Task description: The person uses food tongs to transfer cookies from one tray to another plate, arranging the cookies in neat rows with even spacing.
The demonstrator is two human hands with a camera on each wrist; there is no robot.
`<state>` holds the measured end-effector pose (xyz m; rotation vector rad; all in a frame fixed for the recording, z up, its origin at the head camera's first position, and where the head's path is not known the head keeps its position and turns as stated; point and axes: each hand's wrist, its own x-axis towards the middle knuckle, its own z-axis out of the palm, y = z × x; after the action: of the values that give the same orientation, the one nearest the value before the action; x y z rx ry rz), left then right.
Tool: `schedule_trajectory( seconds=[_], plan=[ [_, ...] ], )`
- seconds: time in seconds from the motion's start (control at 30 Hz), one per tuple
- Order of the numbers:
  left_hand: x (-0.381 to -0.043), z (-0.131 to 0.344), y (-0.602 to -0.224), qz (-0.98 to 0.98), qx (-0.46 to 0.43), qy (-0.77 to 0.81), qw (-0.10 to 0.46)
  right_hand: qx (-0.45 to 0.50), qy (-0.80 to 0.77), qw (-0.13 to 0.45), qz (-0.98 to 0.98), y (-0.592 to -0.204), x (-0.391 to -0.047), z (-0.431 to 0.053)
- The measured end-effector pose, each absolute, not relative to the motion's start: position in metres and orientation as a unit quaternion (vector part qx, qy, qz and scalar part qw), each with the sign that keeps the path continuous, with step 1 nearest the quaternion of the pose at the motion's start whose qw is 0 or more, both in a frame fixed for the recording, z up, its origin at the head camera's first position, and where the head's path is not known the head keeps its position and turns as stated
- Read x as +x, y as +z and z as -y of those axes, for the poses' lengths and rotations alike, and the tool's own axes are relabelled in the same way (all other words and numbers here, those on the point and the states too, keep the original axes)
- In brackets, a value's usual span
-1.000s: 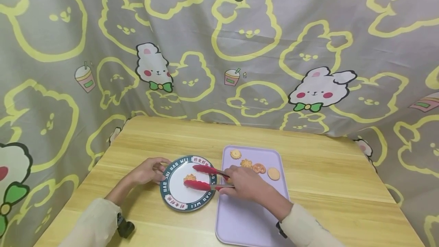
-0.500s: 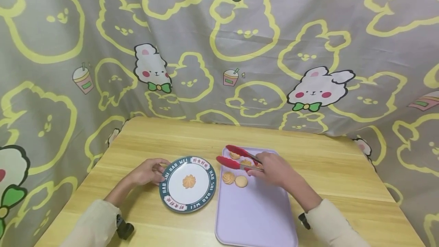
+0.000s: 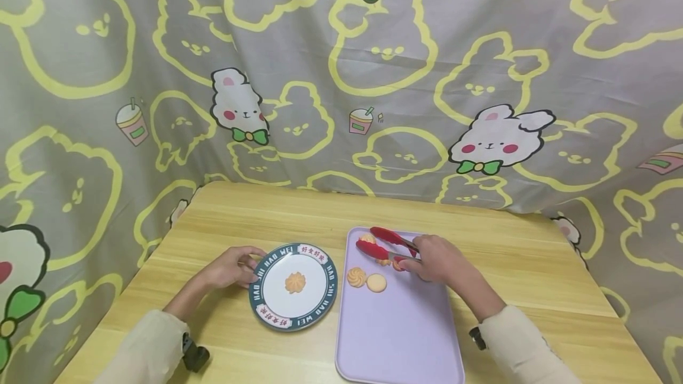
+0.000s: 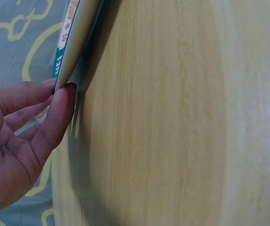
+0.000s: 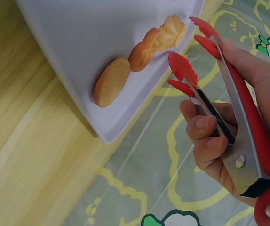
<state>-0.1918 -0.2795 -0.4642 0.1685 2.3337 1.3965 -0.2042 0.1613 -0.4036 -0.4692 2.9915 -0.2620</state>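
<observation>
At the left of the head view, my left hand point(image 3: 232, 266) pinches the rim of a round plate point(image 3: 332, 280) with a dark green lettered border. The left wrist view shows the thumb under the plate's edge point(image 4: 71, 52) and fingers on top. One flower-shaped cookie point(image 3: 295, 282) lies on the plate. My right hand point(image 3: 440, 261) grips metal tongs point(image 3: 373, 249) with red tips. Their arms are spread, nothing between the tips, over the cookies at the tray's far end. A swirled cookie point(image 3: 356, 277) and a plain round cookie point(image 3: 376, 282) lie nearer.
A lilac tray point(image 3: 400, 330) stands right of the plate on the wooden table point(image 3: 533, 289). More cookies, such as an oval-looking one point(image 5: 112, 82) in the right wrist view, sit by its edge. A patterned curtain point(image 3: 299, 34) hangs behind the table.
My right hand has carried the tongs from over the plate rightward to the tray's far end. The flower-shaped cookie stays on the plate, free of the tongs. My left hand keeps its place.
</observation>
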Motion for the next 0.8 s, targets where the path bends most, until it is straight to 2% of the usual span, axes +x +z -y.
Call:
schedule_trajectory(
  seconds=[0.5, 0.8],
  plan=[
    [-0.1925, 0.2795, -0.4641, -0.84, 0.061, 0.498, 0.207, -0.188, -0.047, 0.028, -0.981, -0.4052, -0.2046, -0.1566],
    [-0.1926, 0.2804, -0.4651, -0.838, 0.061, 0.5, 0.207, -0.175, -0.045, 0.028, -0.983, -0.3963, -0.2052, -0.1523]
  ],
)
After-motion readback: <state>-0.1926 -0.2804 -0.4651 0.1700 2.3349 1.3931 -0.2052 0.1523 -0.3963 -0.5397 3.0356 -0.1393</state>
